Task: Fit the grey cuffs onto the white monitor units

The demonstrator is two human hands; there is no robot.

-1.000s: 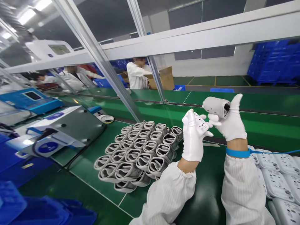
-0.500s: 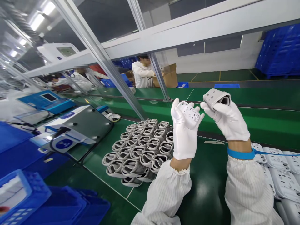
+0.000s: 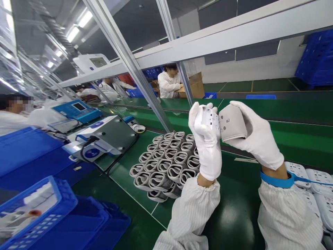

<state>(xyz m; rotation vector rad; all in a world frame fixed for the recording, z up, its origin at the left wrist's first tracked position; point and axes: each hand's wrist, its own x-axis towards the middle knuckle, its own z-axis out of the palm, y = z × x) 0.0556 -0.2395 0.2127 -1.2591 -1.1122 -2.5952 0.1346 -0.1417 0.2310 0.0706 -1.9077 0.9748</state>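
Rolled grey cuff [image 3: 232,123] is held in the air above the green counter [image 3: 234,211], touching a white monitor unit [image 3: 208,119]; the counter carries a stack of rolled cuffs [image 3: 166,161] left of the forearms and rows of white units [image 3: 316,182] at its right edge; blue crates [image 3: 39,211] crowd the near left corner, a slanted aluminium post [image 3: 130,59] rises behind the stack, and bare counter lies between the sleeves; the left hand [image 3: 208,152], raised upright, grips the monitor unit; the right hand [image 3: 257,139], curled in from the right, wraps the cuff; a blue wrist strap [image 3: 277,181] rings that wrist.
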